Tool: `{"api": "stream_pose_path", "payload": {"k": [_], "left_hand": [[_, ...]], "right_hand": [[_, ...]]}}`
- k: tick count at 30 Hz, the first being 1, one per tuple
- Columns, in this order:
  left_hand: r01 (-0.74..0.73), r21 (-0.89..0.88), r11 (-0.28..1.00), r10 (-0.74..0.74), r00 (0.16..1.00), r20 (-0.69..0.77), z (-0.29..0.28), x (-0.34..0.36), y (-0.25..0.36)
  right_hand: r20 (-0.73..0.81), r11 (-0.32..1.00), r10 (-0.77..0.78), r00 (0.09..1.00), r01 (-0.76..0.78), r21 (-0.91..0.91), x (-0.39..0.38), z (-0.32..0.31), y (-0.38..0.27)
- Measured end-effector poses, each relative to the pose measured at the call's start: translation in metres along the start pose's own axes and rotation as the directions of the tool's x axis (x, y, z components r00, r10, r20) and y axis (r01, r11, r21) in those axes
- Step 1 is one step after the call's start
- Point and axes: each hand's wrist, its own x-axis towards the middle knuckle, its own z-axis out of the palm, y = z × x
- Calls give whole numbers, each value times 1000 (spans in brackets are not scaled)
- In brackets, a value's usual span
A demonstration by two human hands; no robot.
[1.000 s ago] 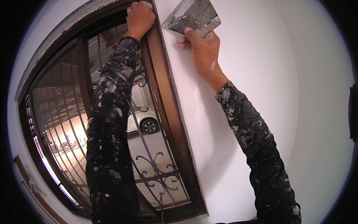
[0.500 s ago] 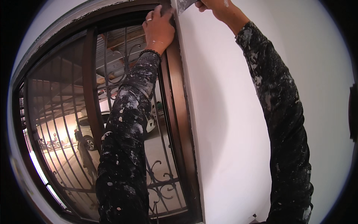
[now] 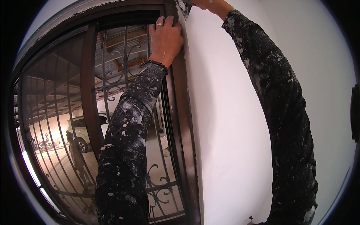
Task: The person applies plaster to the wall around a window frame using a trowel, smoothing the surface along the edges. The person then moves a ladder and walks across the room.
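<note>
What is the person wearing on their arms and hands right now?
Both arms wear long dark sleeves heavily spattered with white flecks. The left hand is bare, with a ring on one finger and a dark beaded bracelet at the wrist. The right hand is mostly cut off at the top.
</note>
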Motion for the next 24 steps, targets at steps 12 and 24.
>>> {"api": "stream_pose_path", "payload": {"k": [12, 24], "left_hand": [[73, -43, 996, -72, 997, 7, -1, 1, 0], [139, -97, 986, -146, 987, -69, -2, 0, -2]], "right_hand": [[76, 464, 425, 902, -289, 837, -31, -70, -20], [73, 350, 581, 811, -329, 877, -62, -60, -70]]}}
